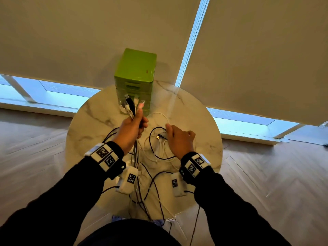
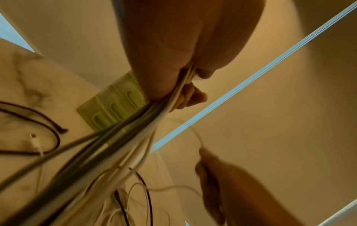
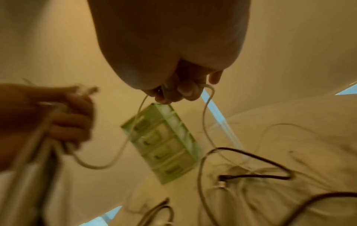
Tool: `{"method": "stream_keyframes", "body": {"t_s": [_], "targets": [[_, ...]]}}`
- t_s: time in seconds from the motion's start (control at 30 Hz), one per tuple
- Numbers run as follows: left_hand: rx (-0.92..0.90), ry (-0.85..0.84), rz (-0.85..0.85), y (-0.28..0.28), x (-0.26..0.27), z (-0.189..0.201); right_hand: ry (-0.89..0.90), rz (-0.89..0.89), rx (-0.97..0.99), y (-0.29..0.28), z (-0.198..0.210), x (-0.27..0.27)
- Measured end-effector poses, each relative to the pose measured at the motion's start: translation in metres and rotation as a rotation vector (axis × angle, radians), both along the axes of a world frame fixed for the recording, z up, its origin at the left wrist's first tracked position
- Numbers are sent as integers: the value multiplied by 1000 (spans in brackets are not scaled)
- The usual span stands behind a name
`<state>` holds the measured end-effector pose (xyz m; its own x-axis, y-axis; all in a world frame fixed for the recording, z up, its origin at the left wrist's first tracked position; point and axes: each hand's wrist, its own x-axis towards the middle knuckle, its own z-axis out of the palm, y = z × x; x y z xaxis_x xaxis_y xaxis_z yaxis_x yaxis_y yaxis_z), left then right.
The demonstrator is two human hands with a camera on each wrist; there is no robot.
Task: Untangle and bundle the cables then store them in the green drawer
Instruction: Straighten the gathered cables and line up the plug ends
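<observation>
hands [image 1: 131, 129] [image 1: 179, 139] hold cables [image 1: 134, 157] near green drawer [image 1: 135, 75]

No text can be read: the wristband tags [image 1: 106, 156] carry only black-and-white square codes, and the red mark on the green drawer unit [image 1: 136, 68] is too small to read.

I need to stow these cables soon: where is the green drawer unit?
In the head view the green drawer unit stands at the round marble table's far edge, just beyond the left hand.
</observation>
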<state>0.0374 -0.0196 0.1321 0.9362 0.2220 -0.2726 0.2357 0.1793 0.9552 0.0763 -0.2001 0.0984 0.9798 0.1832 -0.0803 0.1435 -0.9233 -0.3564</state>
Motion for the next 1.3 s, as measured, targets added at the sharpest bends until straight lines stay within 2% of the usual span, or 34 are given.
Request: {"method": "stream_keyframes", "body": {"t_s": [0.07,0.13,0.23,0.37,0.47,0.53,0.63,0.7,0.8,0.9,1.03,1.1,1.23,1.3], "targets": [[17,54,3,-8,-1,-6,-99,73,48,19,11,-11],[-7,73,10,-12,0,-7,-126,194,91,31,17,-21],[-49,44,41,-15,1,-4,-81,318,185,34,15,-33],[-223,-21,189,-8,4,2,15,433,272,15,-10,-40],[-303,-27,175,5,11,5,31,460,262,-1,-27,-45],[-274,-5,107,5,10,6,4,395,270,-4,-29,-44],[-128,35,-10,-9,2,2,-61,327,272,3,-15,-34],[-74,54,-36,-17,-3,-2,-108,401,209,10,-4,-29],[-115,8,-23,-24,-5,-6,-115,510,150,16,4,-26],[-162,-55,34,-26,-4,-3,-40,536,236,14,4,-25],[-395,-117,150,-13,5,6,94,547,297,7,-7,-23],[-448,-143,170,-3,9,12,145,535,288,1,-19,-18],[-455,-206,209,22,19,27,300,482,127,-23,-48,-9],[-438,-234,240,40,23,37,324,467,22,-39,-63,-5]]}}
